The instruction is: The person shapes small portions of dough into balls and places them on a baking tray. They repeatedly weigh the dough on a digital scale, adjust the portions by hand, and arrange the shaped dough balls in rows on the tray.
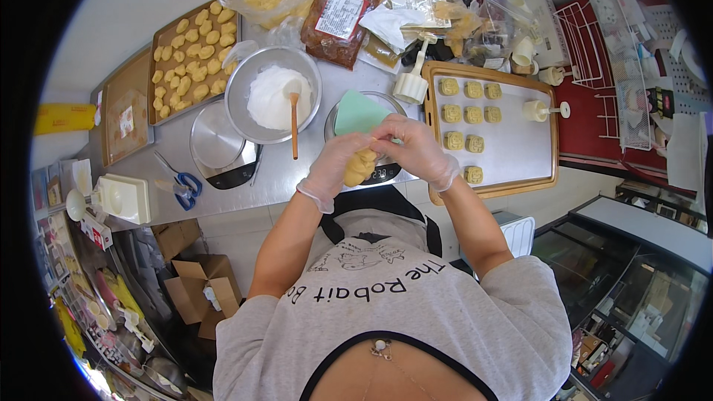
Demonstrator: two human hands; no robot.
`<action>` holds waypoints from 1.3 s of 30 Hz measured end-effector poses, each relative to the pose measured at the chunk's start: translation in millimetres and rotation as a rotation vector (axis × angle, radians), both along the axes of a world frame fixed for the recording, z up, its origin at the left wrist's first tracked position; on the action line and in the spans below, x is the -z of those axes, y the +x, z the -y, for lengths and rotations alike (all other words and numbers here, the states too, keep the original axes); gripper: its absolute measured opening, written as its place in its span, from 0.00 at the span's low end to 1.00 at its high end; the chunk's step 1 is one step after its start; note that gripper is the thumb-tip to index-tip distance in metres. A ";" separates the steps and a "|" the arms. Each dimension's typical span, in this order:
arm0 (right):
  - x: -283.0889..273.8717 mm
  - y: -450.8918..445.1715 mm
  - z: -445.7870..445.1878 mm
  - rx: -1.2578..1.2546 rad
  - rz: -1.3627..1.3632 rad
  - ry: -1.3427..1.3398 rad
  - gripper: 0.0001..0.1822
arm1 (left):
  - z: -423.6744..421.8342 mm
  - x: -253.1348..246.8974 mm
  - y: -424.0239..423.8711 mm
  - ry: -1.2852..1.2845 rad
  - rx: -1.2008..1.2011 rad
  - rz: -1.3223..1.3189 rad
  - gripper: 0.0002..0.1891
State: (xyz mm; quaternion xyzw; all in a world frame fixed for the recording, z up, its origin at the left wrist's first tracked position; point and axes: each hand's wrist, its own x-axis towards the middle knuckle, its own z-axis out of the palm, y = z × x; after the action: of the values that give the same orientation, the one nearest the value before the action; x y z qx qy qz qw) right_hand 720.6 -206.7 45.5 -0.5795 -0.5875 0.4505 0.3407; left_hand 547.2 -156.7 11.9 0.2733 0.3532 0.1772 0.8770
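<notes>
A lump of yellow dough (359,169) is in my gloved left hand (332,162), above the table's front edge. My right hand (415,143), also in a clear glove, pinches at the upper end of the lump; the fingertips partly hide what they grip. Just beyond my hands, a light green sheet (356,113) lies over the pan of a digital scale (384,172), whose lit display shows beside my right hand. Further left stands a steel bowl (237,106) of white powder (267,100) with a wooden-handled spatula (294,122) resting in it.
At right, a lined baking tray (515,150) carries several stamped pastries (473,115) and a plunger mould (536,111). Another mould (411,88) stands by its corner. Dough pieces (192,61) fill a tray at back left. A second scale (217,136) and blue-handled scissors (188,188) lie left.
</notes>
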 end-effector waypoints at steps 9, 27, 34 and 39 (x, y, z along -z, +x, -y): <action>27.5 22.9 3.9 0.132 0.174 0.030 0.15 | -3.1 10.4 -6.9 -0.020 -0.058 -0.092 0.10; 74.0 4.3 12.0 0.523 -0.252 -0.123 0.06 | 12.2 26.2 18.3 0.272 0.101 -0.242 0.26; 9.3 1.6 16.6 0.279 -0.474 -0.237 0.14 | 12.3 -7.4 9.3 -0.037 -0.076 0.003 0.14; -12.0 -3.5 -4.9 0.024 0.059 -0.219 0.14 | 2.3 -8.8 -3.4 0.053 0.110 0.019 0.13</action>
State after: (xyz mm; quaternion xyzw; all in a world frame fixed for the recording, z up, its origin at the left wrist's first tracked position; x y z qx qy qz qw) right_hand 717.1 -201.8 57.5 -0.6332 -0.5375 0.4907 0.2635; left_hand 543.7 -159.0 20.8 0.3136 0.3245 0.1405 0.8812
